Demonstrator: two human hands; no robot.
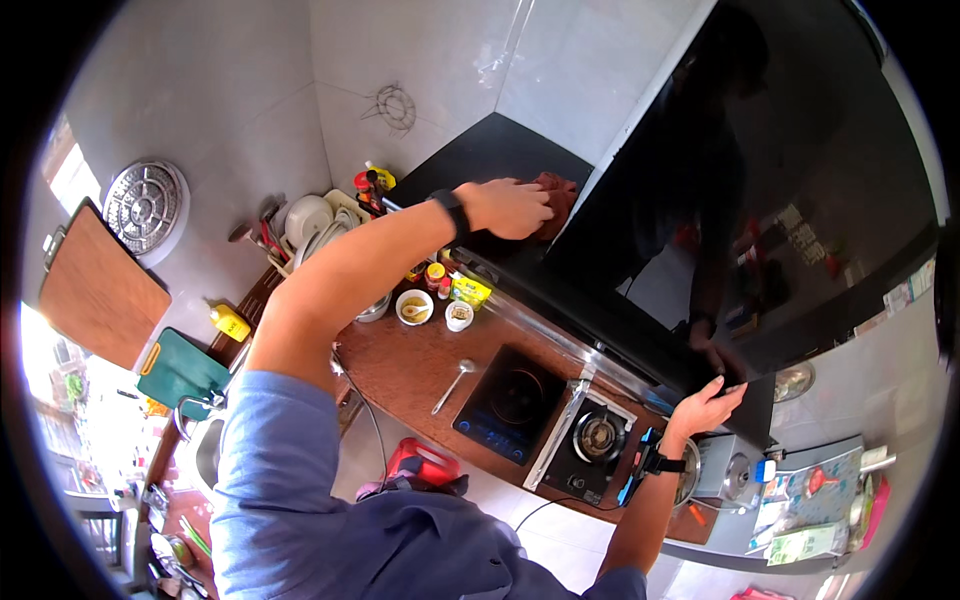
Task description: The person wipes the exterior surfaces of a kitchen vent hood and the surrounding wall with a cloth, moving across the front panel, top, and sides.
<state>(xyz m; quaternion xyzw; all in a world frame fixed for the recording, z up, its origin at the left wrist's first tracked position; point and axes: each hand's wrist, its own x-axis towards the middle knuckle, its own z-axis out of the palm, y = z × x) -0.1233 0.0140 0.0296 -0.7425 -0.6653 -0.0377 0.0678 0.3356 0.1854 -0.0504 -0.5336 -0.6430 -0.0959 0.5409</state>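
My left hand (517, 208), with a black band on its wrist, reaches up and presses a reddish-brown cloth (559, 199) onto the flat black side panel (480, 161) of a range hood. The hood's glossy black front (795, 172) fills the upper right and mirrors my arm. At the hood's lower right corner is my right hand (709, 405), its fingers extended against the edge with nothing held in them. Beneath the hood, a gas burner (598, 435) and a black induction cooktop (514, 401) sit on the brown counter (405, 375).
A metal spoon (454, 386) lies left of the cooktop. Behind it stand a white bowl (414, 307) holding a spoon, a small white cup (459, 316) and a yellow packet (471, 290). Stacked dishes (307, 221) are partly behind my left arm. A red stool (424, 461) is below the counter.
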